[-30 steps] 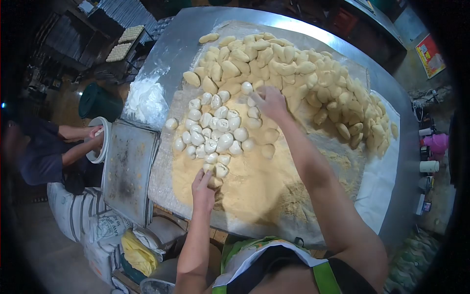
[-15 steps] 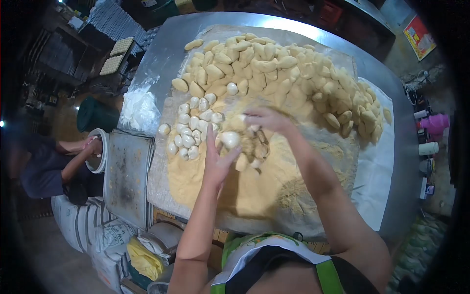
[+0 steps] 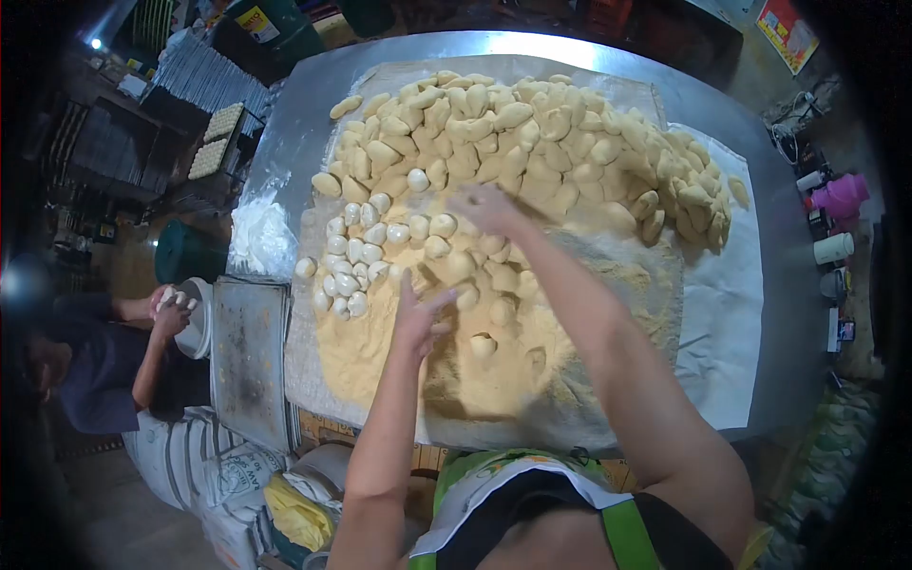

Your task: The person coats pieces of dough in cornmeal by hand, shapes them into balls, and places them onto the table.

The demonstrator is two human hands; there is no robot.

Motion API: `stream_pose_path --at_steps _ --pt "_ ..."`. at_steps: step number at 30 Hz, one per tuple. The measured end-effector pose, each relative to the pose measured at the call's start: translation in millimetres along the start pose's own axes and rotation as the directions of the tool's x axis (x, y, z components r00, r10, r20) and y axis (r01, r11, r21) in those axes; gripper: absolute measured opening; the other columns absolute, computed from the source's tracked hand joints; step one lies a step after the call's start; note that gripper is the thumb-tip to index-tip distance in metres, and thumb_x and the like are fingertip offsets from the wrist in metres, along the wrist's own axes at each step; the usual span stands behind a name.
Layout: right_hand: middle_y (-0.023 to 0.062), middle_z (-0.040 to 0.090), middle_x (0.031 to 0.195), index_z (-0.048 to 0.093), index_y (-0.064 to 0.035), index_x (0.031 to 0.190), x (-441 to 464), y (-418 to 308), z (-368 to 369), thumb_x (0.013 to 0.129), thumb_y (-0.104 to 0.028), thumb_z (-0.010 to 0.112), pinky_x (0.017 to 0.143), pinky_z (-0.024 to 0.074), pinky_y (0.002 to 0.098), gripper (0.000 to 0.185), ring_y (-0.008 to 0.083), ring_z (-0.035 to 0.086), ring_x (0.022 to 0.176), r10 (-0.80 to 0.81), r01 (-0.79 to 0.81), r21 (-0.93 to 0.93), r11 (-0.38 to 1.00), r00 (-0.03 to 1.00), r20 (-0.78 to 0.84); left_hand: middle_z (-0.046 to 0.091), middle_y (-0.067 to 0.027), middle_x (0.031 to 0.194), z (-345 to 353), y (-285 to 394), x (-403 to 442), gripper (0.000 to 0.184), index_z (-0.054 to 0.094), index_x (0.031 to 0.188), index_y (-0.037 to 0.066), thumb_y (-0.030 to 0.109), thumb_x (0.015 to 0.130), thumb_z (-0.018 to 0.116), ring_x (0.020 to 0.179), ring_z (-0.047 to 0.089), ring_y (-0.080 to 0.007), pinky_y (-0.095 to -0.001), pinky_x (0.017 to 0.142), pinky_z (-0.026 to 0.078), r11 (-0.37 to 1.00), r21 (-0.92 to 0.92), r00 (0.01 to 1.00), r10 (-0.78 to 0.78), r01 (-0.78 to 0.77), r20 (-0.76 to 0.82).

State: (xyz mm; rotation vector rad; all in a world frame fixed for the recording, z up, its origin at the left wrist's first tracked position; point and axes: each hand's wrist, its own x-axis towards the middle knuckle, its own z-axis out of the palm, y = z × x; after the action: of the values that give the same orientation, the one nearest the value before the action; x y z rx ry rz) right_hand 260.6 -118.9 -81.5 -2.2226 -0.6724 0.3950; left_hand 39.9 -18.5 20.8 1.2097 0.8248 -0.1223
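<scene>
My left hand [image 3: 418, 313] is over the yellow crumbs [image 3: 366, 356] with its fingers spread and nothing held. Just left of it lies a cluster of glossy white dough balls [image 3: 354, 251]. Crumb-dusted balls [image 3: 484, 345] are scattered to its right. My right hand [image 3: 483, 207] is above the crumbs, between the balls and a large heap of coated dough pieces [image 3: 551, 123]; its fingers look slightly bent and blurred, and whether they hold anything is not clear. One white ball [image 3: 417, 180] rests at the heap's near edge.
The metal table [image 3: 313, 114] carries a white powder pile [image 3: 261, 233] at left and a white cloth [image 3: 712, 323] at right. Stacked trays [image 3: 249, 356] stand beside the table's left edge. A co-worker [image 3: 104, 361] holds dough over a white bucket [image 3: 197, 318].
My left hand has moved up from the lower balls and opened. Several balls are now spread to the right, coated in crumbs. The co-worker has lifted dough from the bucket. The view has shifted.
</scene>
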Motion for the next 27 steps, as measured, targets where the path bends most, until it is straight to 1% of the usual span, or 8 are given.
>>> stream_pose_path --at_steps 3,7,8,10,15,21,25,27 --pt "0.0187 0.065 0.126 0.064 -0.0031 0.126 -6 -22 42 0.085 -0.065 0.062 0.104 0.0451 0.0408 0.075 0.0317 0.060 0.118 -0.141 0.189 -0.199 0.962 0.962 0.234 0.043 -0.0214 0.143 12 -26 27 0.097 0.022 0.157 0.009 0.009 0.078 0.079 0.129 0.048 -0.0286 -0.0409 0.096 0.049 0.991 -0.129 0.997 -0.034 0.043 0.071" --pt "0.0172 0.062 0.133 0.062 -0.0070 0.132 -34 -46 -36 0.085 -0.069 0.058 0.105 0.0429 0.0415 0.078 0.0325 0.059 0.120 -0.007 0.027 -0.025 0.999 0.807 0.590 0.046 -0.0242 0.141 36 -26 26 0.112 0.014 0.156 0.002 0.011 0.071 0.085 0.127 0.050 -0.0305 -0.0452 0.104 0.044 0.961 -0.201 0.973 0.211 -0.189 0.094" --pt "0.0172 0.062 0.133 0.062 -0.0070 0.132 -43 -37 -55 0.085 -0.069 0.058 0.105 0.0429 0.0415 0.078 0.0325 0.059 0.120 -0.003 0.022 -0.025 0.999 0.812 0.584 0.046 -0.0238 0.141 29 -27 10 0.111 0.016 0.157 0.004 0.013 0.071 0.086 0.126 0.051 -0.0304 -0.0441 0.101 0.046 0.958 0.046 0.955 0.276 -0.282 0.107" --pt "0.0154 0.066 0.128 0.067 -0.0050 0.124 -63 -15 -88 0.083 -0.064 0.066 0.100 0.0466 0.0401 0.072 0.0300 0.062 0.115 0.006 -0.119 0.216 0.969 0.885 0.465 0.047 -0.0229 0.141 21 -36 -20 0.109 0.021 0.157 0.006 0.017 0.070 0.086 0.126 0.051 -0.0301 -0.0419 0.096 0.050 0.757 0.504 0.907 0.384 -0.416 0.172" --pt "0.0142 0.073 0.104 0.071 -0.0029 0.109 -102 20 -58 0.083 -0.057 0.070 0.090 0.0507 0.0374 0.060 0.0258 0.066 0.096 0.124 -0.146 0.115 0.983 0.976 0.180 0.043 -0.0244 0.144 27 -111 7 0.116 0.020 0.156 0.003 0.017 0.065 0.090 0.129 0.049 -0.0326 -0.0421 0.102 0.046 0.737 0.608 0.955 0.240 -0.296 0.174" --pt "0.0153 0.064 0.123 0.071 -0.0078 0.117 -159 60 -99 0.081 -0.043 0.076 0.095 0.0488 0.0399 0.050 0.0301 0.063 0.105 -0.138 0.104 0.148 0.984 0.961 0.240 0.037 -0.0276 0.145 62 -87 -21 0.125 0.019 0.157 0.001 0.021 0.057 0.092 0.134 0.042 -0.0381 -0.0440 0.111 0.039 0.761 0.497 0.908 0.323 -0.417 0.266" --pt "0.0192 0.054 0.135 0.066 -0.0103 0.126 -223 85 -81 0.080 -0.039 0.077 0.102 0.0450 0.0404 0.056 0.0333 0.055 0.121 0.216 -0.110 0.420 0.901 0.953 -0.214 0.034 -0.0283 0.144 72 -111 -43 0.130 0.015 0.158 0.005 0.016 0.055 0.092 0.132 0.042 -0.0403 -0.0446 0.111 0.039 0.660 0.656 0.928 0.205 -0.366 0.311" --pt "0.0214 0.050 0.140 0.062 -0.0081 0.130 -244 52 -77 0.080 -0.039 0.078 0.106 0.0420 0.0411 0.061 0.0345 0.050 0.128 0.170 -0.114 0.314 0.942 0.973 -0.156 0.033 -0.0283 0.145 85 -126 -37 0.131 0.013 0.159 0.007 0.013 0.055 0.092 0.132 0.042 -0.0404 -0.0446 0.111 0.039 0.608 0.729 0.946 0.141 -0.315 0.291"
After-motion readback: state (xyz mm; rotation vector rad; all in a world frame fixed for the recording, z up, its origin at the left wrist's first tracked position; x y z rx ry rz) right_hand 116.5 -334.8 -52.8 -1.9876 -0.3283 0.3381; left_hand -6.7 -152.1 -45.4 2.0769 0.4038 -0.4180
